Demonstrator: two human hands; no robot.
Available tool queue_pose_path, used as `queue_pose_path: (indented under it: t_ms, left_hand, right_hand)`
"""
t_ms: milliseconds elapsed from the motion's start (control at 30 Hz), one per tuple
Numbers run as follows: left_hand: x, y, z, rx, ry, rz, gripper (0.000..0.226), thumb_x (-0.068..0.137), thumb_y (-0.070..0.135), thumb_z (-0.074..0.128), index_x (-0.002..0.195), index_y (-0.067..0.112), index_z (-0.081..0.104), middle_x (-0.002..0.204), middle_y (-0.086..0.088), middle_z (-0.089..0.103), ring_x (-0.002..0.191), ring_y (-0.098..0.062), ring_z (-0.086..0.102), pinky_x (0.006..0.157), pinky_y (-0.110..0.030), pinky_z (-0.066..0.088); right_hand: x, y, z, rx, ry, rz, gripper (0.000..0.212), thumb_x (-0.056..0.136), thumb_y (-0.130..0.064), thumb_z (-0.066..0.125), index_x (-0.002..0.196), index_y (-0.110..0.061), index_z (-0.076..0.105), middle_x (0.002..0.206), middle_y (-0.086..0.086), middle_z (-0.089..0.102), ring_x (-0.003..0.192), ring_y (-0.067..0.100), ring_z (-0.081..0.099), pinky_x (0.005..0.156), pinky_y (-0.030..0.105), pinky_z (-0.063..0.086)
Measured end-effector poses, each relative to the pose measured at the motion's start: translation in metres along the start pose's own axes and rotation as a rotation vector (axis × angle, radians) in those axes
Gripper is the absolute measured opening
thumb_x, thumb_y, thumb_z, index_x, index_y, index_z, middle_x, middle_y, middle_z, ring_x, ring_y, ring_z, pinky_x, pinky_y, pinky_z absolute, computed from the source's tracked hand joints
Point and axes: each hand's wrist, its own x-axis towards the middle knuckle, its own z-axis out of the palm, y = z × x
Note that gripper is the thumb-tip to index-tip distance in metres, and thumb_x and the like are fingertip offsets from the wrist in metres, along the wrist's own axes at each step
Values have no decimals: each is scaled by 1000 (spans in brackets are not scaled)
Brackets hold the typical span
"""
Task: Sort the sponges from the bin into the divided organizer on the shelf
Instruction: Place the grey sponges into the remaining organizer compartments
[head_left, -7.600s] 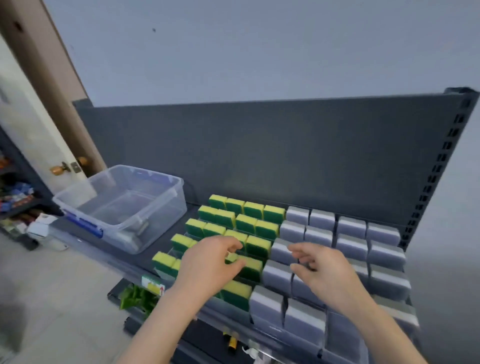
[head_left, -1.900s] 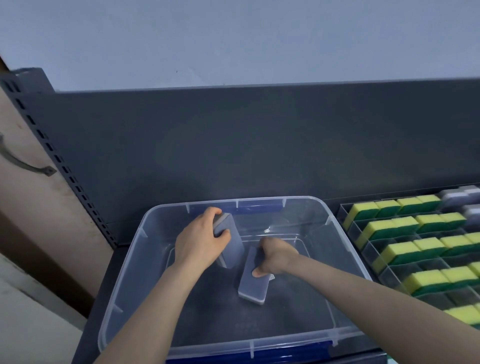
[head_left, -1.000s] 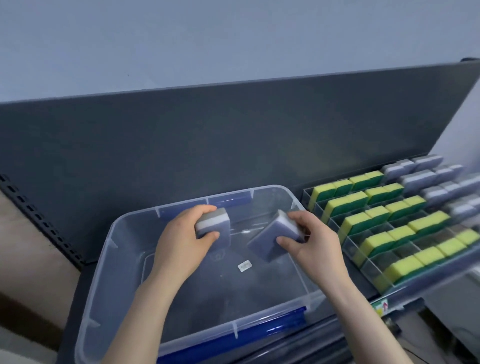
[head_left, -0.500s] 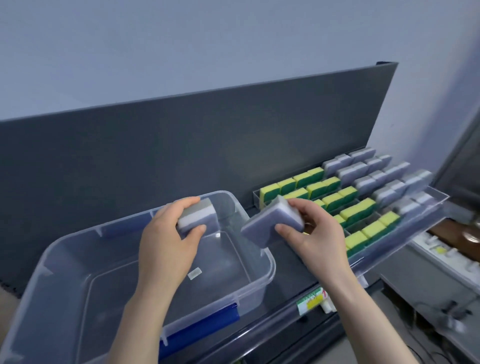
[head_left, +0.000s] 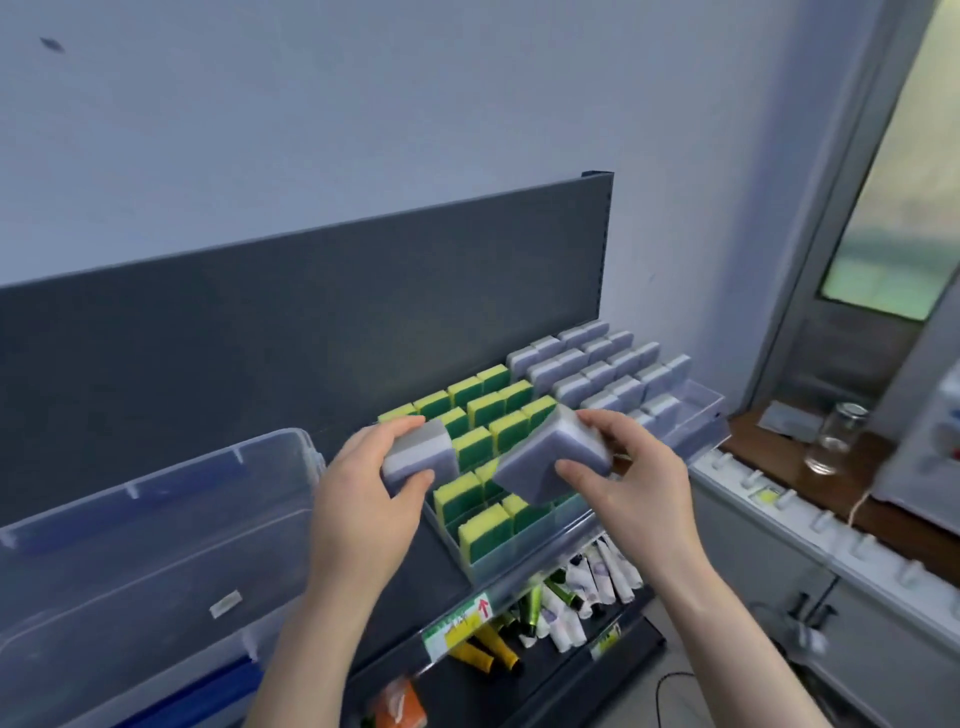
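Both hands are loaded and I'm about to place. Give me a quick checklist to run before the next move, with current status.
1. The left hand grips a grey sponge: ok.
2. The right hand grips a second grey sponge: ok.
3. Sponges over the matching section: not ok. Both hang above the yellow-green rows, and the grey rows lie further right.
4. Free slot among the grey rows: ok. The front right corner of the organizer looks empty.
5. The bin emptied: cannot tell. No sponge shows, but its near part is out of frame.
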Motion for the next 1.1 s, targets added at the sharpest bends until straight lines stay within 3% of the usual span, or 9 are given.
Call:
queue_pose_path:
  t_ms: [233,300,433,500,567,767,867,1000,1100]
  left_hand:
    - [-17,50,74,-58,-55,31,47,77,13,74,114,38,59,104,32,52,95,2,53,78,-20,45]
    - [-21,61,92,-76,-95,38,47,78,14,74,114,39,58,105,32,52,97,7,52,77,-18,45]
    - [-15,81,126,-77,-155,65,48,79,16,73,112,45,55,108,32,53,99,8,51,73,-7,38]
    - [-8,90,144,-79,-182,94,48,79,17,74,114,42,56,109,30,54,99,5,53,75,-8,39]
    - [-3,95,155,-77,-190,105,47,79,18,74,117,38,57,110,28,54,99,5,53,79,-12,42]
    - [28,109,219,-121,-193,123,44,78,19,74,116,37,58,105,35,50,100,18,47,71,-4,38]
    - [45,114,248,-170,-209,111,43,78,17,74,113,36,58,105,36,50,99,22,46,69,3,38]
    - [73,115,282,-176,-190,100,45,77,19,75,113,40,57,101,27,58,86,5,56,62,-6,46]
    - [96,113,301,-180,-200,70,45,79,21,74,116,39,57,107,24,59,93,2,59,68,-10,51]
  right_hand:
    - [5,48,-82,-86,62,19,46,69,-15,77,101,-44,58,97,-28,61,89,-18,51,66,-3,36]
    - [6,59,-101,-99,74,44,46,69,-14,76,103,-40,60,97,-22,63,89,-17,52,66,-2,37]
    - [14,80,-133,-124,80,90,44,71,-14,76,107,-36,61,101,-18,63,91,-4,56,71,10,43]
    - [20,90,-147,-140,100,109,44,72,-14,75,108,-34,61,101,-17,63,93,1,56,77,22,47]
    - [25,95,-154,-145,111,117,43,71,-14,76,107,-34,61,99,-18,63,92,2,56,78,24,48]
    - [55,136,-177,-168,178,156,44,70,-12,76,104,-35,62,97,-23,62,93,-9,54,71,6,41]
    - [73,156,-184,-161,208,189,44,69,-10,76,104,-33,62,98,-23,63,93,-9,55,72,8,40]
    - [111,175,-191,-162,192,200,44,69,-8,76,100,-36,62,96,-25,62,92,-8,55,69,7,41]
    - [143,186,-192,-181,184,175,45,69,-8,76,100,-37,61,94,-28,61,90,-13,53,68,1,40]
